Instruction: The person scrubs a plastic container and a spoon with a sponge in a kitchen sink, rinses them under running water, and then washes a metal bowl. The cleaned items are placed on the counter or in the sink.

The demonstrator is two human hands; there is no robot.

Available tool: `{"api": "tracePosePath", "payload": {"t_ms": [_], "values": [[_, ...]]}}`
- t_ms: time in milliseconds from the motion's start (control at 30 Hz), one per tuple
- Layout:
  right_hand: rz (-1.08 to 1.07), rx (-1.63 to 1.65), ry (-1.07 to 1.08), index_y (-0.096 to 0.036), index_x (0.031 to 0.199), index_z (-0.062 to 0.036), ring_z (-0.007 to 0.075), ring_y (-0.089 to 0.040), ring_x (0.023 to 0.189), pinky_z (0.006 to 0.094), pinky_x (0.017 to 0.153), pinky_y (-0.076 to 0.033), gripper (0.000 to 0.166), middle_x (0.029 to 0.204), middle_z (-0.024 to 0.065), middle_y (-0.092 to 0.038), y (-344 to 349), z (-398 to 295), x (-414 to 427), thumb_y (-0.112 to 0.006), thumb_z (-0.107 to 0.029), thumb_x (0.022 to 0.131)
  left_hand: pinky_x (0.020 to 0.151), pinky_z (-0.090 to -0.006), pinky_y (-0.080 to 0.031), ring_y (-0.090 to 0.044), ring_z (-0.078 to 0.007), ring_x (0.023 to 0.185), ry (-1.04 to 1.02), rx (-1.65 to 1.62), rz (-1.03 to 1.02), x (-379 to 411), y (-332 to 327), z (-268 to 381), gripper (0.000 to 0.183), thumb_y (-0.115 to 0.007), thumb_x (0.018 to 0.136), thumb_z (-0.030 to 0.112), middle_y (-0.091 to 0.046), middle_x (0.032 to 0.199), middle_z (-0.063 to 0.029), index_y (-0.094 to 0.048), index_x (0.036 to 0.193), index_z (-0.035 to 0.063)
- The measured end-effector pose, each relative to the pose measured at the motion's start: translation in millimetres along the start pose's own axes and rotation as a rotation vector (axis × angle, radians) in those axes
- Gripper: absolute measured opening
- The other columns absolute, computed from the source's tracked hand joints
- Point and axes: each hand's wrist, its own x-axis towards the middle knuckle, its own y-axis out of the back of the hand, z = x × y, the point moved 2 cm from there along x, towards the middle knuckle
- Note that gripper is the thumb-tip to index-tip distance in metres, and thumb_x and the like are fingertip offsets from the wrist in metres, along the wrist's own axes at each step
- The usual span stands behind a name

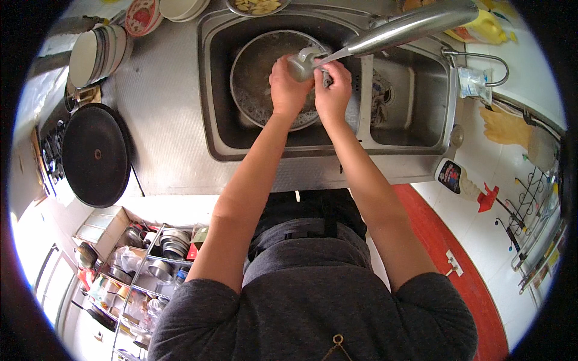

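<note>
My left hand (288, 88) holds a translucent cup-like container (300, 67) under the running water of the metal faucet (406, 27). At its right side, my right hand (333, 88) has its fingers closed on a small grey cloth or scrubber (326, 79), partly hidden by the fingers. Both hands are above a large round metal basin (239, 97) that stands in the left sink bowl (226, 133). Cloudy water with some foam lies in the basin.
Stacked bowls (83, 58) and a black round pan (95, 155) stand at the left. A plate of pale pieces (258, 6) sits behind the sink. The right sink bowl (420, 99) holds a crumpled cloth (379, 99). A spray bottle (456, 178) is at the right.
</note>
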Motion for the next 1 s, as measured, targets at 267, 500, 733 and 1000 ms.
{"api": "tracePosePath", "payload": {"t_ms": [267, 500, 733, 1000], "values": [[0.018, 0.087, -0.112, -0.067, 0.096, -0.0027, 0.0334, -0.062, 0.095, 0.0406, 0.086, -0.048, 0.010, 0.099, 0.0128, -0.066, 0.2, 8.0, 1.7, -0.066, -0.008, 0.088, 0.097, -0.0444, -0.042, -0.055, -0.0372, 0.108, -0.086, 0.137, -0.018, -10.0, 8.6, 17.4, 0.065, -0.082, 0.066, 0.023, -0.062, 0.111, -0.0156, -0.057, 0.122, 0.0026], [-0.062, -0.237, 0.201, -0.069, 0.096, -0.0061, 0.0313, -0.062, 0.093, 0.0405, 0.081, -0.050, 0.013, 0.099, 0.0114, -0.067, -4.2, -17.8, 7.8, -0.069, -0.008, 0.083, 0.094, -0.0479, -0.044, -0.052, -0.0371, 0.112, -0.061, 0.374, -0.027, -5.6, 5.1, 12.2, 0.053, -0.074, 0.073, 0.016, -0.060, 0.120, -0.0113, -0.058, 0.123, 0.0122], [-0.153, -0.548, -0.071, -0.068, 0.104, -0.0094, 0.0350, -0.065, 0.093, 0.0447, 0.078, -0.053, 0.026, 0.102, 0.0122, -0.068, -19.1, 2.8, 38.6, -0.070, -0.018, 0.079, 0.090, -0.0495, -0.045, -0.052, -0.0355, 0.112, -0.238, 0.554, -0.119, -12.0, 11.1, 35.9, 0.051, -0.075, 0.071, 0.019, -0.060, 0.116, -0.0082, -0.061, 0.120, 0.0130], [-0.540, -0.205, -0.132, -0.072, 0.103, -0.0060, 0.0279, -0.069, 0.083, 0.0401, 0.077, -0.053, 0.031, 0.089, 0.0122, -0.072, -80.0, 11.8, 74.9, -0.070, -0.030, 0.084, 0.090, -0.0386, -0.047, -0.060, -0.0267, 0.109, 0.118, 0.141, -0.163, -19.4, 30.1, 2.8, 0.059, -0.082, 0.074, 0.031, -0.064, 0.114, -0.0107, -0.059, 0.122, 0.0045]]}}
